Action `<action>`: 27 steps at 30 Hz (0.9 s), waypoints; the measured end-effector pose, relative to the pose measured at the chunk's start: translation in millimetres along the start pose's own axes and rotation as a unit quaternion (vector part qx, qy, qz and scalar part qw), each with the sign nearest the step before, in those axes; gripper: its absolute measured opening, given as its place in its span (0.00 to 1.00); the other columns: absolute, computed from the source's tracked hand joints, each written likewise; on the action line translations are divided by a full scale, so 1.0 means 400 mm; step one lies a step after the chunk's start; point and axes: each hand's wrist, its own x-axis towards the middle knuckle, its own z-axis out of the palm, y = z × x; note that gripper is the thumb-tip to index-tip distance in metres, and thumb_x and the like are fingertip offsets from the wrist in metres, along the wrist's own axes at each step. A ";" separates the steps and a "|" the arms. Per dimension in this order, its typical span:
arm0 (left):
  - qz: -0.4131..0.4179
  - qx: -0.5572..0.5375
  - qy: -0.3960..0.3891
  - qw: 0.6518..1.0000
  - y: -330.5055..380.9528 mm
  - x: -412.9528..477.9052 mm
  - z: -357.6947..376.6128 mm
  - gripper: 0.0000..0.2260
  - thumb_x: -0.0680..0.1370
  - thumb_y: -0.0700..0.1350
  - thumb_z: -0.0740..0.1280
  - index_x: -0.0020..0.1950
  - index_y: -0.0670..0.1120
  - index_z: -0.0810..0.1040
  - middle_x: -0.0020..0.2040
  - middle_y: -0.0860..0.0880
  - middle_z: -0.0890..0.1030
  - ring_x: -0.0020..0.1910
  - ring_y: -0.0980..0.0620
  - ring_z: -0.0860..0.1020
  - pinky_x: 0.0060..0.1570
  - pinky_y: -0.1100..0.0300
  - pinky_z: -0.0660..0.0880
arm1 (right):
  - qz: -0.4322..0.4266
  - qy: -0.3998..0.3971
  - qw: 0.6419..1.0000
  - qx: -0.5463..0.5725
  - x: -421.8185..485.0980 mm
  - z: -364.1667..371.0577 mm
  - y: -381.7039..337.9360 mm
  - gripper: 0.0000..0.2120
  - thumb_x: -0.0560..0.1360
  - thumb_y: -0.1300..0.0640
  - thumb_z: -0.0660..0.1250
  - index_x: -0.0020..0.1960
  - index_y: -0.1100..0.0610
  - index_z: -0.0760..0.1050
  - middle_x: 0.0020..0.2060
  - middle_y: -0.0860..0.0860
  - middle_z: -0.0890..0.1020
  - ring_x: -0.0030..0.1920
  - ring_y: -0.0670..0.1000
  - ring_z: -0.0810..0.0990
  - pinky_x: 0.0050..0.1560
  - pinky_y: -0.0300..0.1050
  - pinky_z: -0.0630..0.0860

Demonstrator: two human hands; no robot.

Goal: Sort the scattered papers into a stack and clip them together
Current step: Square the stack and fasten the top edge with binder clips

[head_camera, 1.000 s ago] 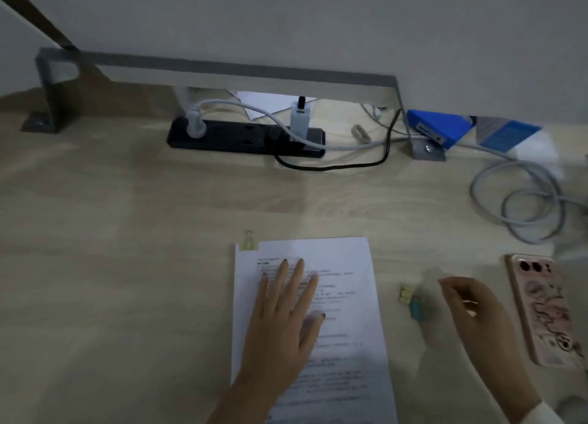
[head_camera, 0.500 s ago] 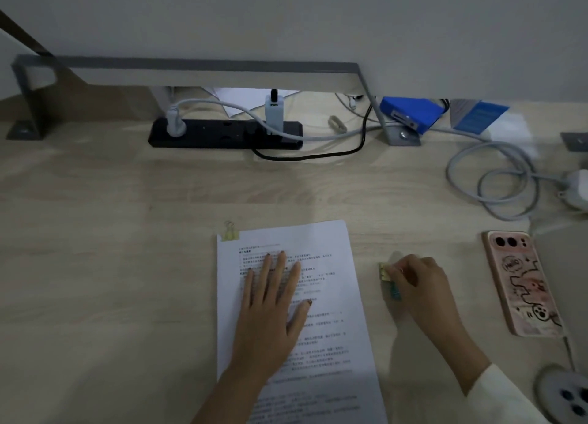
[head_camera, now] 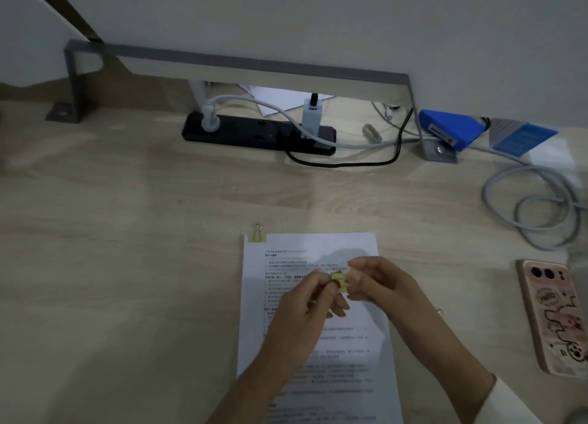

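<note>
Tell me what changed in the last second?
The right hand picked a yellow binder clip off the desk and brought it left over the paper stack; the left hand lifted off the stack to pinch it too. Stack, corner clip and phone stayed put.

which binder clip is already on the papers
The corner clip on the paper stack, top left; it bites the sheets' edge. The held clip is pinched between the left hand and right hand.
</note>
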 end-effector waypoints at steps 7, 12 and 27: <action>-0.014 -0.007 0.039 0.999 0.000 0.028 -0.020 0.08 0.80 0.42 0.59 0.43 0.48 0.75 0.35 0.58 0.81 0.39 0.59 0.80 0.41 0.71 0.73 | 0.007 0.002 0.997 0.073 0.035 0.057 -0.024 0.10 0.72 0.57 0.66 0.47 0.61 0.82 0.43 0.59 0.84 0.44 0.52 0.83 0.41 0.34 0.78; -0.013 0.037 0.040 0.998 0.000 0.075 -0.061 0.08 0.80 0.45 0.58 0.44 0.52 0.74 0.38 0.65 0.80 0.43 0.61 0.79 0.45 0.68 0.74 | 0.017 -0.027 0.998 0.056 0.093 0.074 -0.049 0.12 0.70 0.54 0.66 0.47 0.61 0.82 0.44 0.57 0.85 0.46 0.53 0.84 0.43 0.35 0.78; 0.044 0.552 -0.117 0.824 0.017 0.287 -0.175 0.19 0.73 0.57 0.64 0.56 0.45 0.71 0.57 0.50 0.74 0.58 0.49 0.68 0.60 0.55 0.60 | -0.069 -0.074 0.959 -0.266 0.275 0.031 -0.104 0.06 0.69 0.57 0.72 0.39 0.60 0.78 0.36 0.52 0.83 0.36 0.45 0.79 0.38 0.33 0.74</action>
